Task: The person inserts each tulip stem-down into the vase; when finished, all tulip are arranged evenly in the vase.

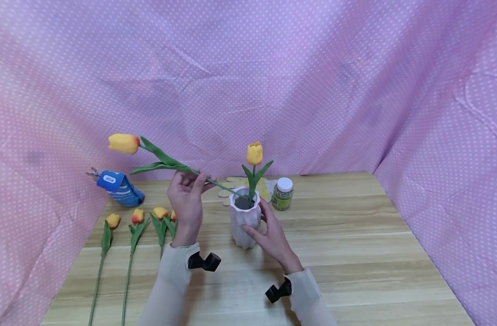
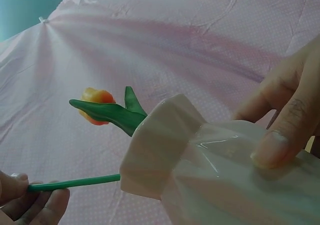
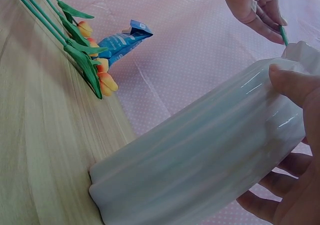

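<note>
A white fluted vase (image 1: 245,226) stands upright on the wooden table, one yellow tulip (image 1: 254,154) rising from its mouth. My right hand (image 1: 274,237) grips the vase from the right, thumb on the near side; the right wrist view shows its fingers curled round the vase (image 3: 200,145). Pinched by its green stem in my left hand (image 1: 187,194) is a second tulip (image 1: 123,143), yellow with some red. That flower points left, and the stem's lower end reaches into the vase mouth. In the left wrist view the stem (image 2: 95,180) meets the vase rim.
Several tulips (image 1: 137,216) lie on the table at the left. Behind them is a blue packet (image 1: 123,190) with twigs poking out. Right of the vase stands a white-lidded jar (image 1: 282,194). Yellow-and-white gloves (image 1: 266,188) lie behind the vase. Pink dotted cloth (image 1: 272,90) hangs around the table.
</note>
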### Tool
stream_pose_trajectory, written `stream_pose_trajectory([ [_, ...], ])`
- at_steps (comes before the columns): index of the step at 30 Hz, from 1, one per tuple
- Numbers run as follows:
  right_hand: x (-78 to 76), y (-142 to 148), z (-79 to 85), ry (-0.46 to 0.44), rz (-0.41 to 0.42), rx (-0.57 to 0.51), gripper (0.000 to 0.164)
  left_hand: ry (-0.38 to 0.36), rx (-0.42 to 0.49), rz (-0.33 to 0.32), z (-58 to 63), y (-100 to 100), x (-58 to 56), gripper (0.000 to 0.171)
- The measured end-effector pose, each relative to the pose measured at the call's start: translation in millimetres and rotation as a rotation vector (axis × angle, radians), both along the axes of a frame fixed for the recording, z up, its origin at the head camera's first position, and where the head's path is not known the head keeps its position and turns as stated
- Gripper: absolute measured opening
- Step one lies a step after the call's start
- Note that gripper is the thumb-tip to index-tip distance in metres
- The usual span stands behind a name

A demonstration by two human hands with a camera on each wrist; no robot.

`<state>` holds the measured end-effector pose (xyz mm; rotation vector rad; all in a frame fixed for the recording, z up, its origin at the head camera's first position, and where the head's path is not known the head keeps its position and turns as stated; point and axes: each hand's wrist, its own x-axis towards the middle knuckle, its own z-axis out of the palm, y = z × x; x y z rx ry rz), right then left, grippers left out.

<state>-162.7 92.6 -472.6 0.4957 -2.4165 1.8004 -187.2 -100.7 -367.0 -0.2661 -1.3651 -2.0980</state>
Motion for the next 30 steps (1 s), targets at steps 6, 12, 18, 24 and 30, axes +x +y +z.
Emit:
stream_pose_trajectory([
  [6,-0.2,-0.9,2.0,0.003,0.006,-0.011,0.077,-0.010,-0.004,0.014,2.9,1.0,-3.1,0.018],
  [12,-0.3,-0.9,2.3,0.015,0.008,-0.016,0.077,-0.005,-0.040,0.026,2.2,0.3,-5.7,0.015],
  [18,-0.1,0.0,0.7,0.027,0.014,-0.004,0.076,-0.012,-0.049,0.017,2.1,2.4,-7.5,0.010],
  [24,-0.6,0.1,0.2,0.024,0.014,-0.002,0.077,-0.054,-0.089,-0.060,1.5,7.8,-9.6,0.012],
  [30,-0.8,0.4,1.2,0.020,0.014,-0.008,0.078,-0.098,-0.163,-0.099,-2.6,13.5,-10.6,0.025],
])
